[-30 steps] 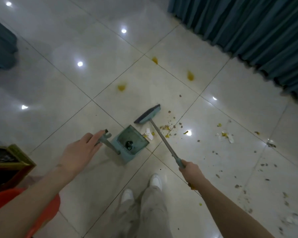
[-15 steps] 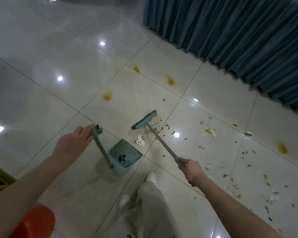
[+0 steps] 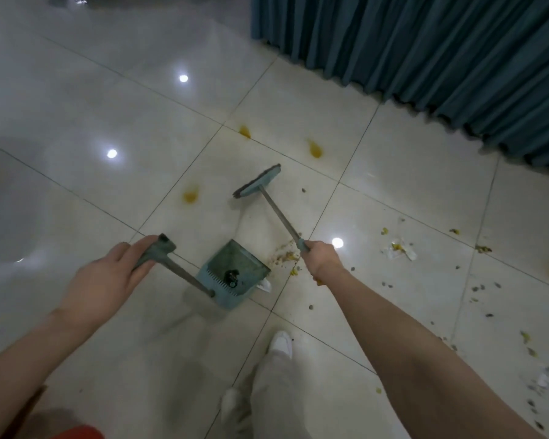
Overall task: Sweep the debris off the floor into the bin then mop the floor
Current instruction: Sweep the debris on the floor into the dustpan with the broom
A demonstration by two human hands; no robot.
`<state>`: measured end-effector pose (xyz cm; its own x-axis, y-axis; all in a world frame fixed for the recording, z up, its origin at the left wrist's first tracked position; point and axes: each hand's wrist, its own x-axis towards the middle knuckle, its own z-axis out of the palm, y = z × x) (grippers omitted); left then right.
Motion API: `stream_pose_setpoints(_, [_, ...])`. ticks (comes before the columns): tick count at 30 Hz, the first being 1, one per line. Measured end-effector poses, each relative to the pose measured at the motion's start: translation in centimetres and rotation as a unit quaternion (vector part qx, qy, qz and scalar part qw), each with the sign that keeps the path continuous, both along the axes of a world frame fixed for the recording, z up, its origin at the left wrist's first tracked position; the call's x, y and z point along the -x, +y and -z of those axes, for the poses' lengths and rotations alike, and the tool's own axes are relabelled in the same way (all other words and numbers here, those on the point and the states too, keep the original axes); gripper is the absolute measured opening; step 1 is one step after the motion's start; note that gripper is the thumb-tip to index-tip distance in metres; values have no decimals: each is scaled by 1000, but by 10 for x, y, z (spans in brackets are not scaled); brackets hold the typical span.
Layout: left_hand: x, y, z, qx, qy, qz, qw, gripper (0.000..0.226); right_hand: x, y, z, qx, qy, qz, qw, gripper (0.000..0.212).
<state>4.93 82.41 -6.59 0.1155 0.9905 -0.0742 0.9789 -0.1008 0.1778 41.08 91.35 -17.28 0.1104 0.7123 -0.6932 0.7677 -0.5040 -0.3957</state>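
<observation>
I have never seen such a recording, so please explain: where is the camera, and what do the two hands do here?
There is no machine. A person wears a camera on the head, so you look down as they do. The left hand holds the long handle of a dustpan that stands on the tiled floor. The right hand grips a broom, its head out beyond the pan. Crumbs lie beside the pan and further right; yellow stains mark the tiles. A blue curtain hangs at the back.
</observation>
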Motion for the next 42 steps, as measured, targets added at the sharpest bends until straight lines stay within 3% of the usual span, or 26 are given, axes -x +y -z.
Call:
stream_pose_setpoints(6, [4, 40, 9, 8, 6, 42, 999, 43, 2, 7, 25, 53, -43, 27, 997, 30])
stream_pose_setpoints(9, [15, 53, 12, 34, 12, 22, 999, 43, -4, -34, 27, 67, -37, 66, 995, 31])
stream_pose_setpoints(18, [77, 70, 5, -6, -18, 136, 991, 42, 28, -210, -20, 117, -77, 137, 981, 36])
stream_pose_setpoints(24, [109, 82, -2, -5, -27, 174, 984, 41, 70, -252, -47, 76, -58, 184, 978, 34])
stream_pose_setpoints(30, [122, 94, -6, 0, -40, 189, 981, 41, 100, -200, -60, 26, -26, 240, 970, 42])
stream_pose_setpoints(35, [117, 114, -6, 15, -33, 187, 982, 41, 95, -93, -53, -28, -1, 223, 974, 42])
stream_pose_setpoints(42, [100, 159, -3, 9, -35, 204, 978, 43, 68, 51, -25, -8, 1, 227, 974, 33])
